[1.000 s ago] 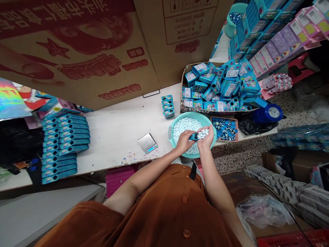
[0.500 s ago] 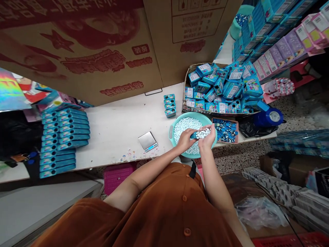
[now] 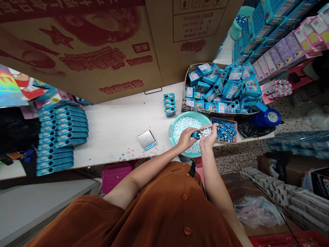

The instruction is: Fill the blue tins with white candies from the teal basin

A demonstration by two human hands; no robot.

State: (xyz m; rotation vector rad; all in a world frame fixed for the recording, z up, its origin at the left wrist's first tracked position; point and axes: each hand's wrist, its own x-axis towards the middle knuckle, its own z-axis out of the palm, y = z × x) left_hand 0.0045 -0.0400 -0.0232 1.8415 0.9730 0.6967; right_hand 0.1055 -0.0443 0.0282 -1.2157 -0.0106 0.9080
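Note:
My left hand [image 3: 185, 140] grips a small blue tin [image 3: 195, 134] over a mint-green basin [image 3: 170, 133]. Small white candy-like pellets [image 3: 187, 124] fill much of the basin. My right hand [image 3: 210, 140] is cupped beside the tin's end, holding a heap of the same pellets [image 3: 205, 131]. The tin is tipped toward that palm, and how full it is inside cannot be seen.
Behind the basin a carton [image 3: 184, 109] holds many blue tins. At its right lies a shallow box of blue round caps [image 3: 226, 129]. A digital scale [image 3: 146, 140], a small tin row [image 3: 169, 104] and stacked tins [image 3: 64, 137] stand leftward. A large cardboard box [image 3: 102, 68] rises behind.
Both hands keep nearly the same place over the basin. The tin and the cupped pellets have shifted very slightly, and the whole view has moved a little.

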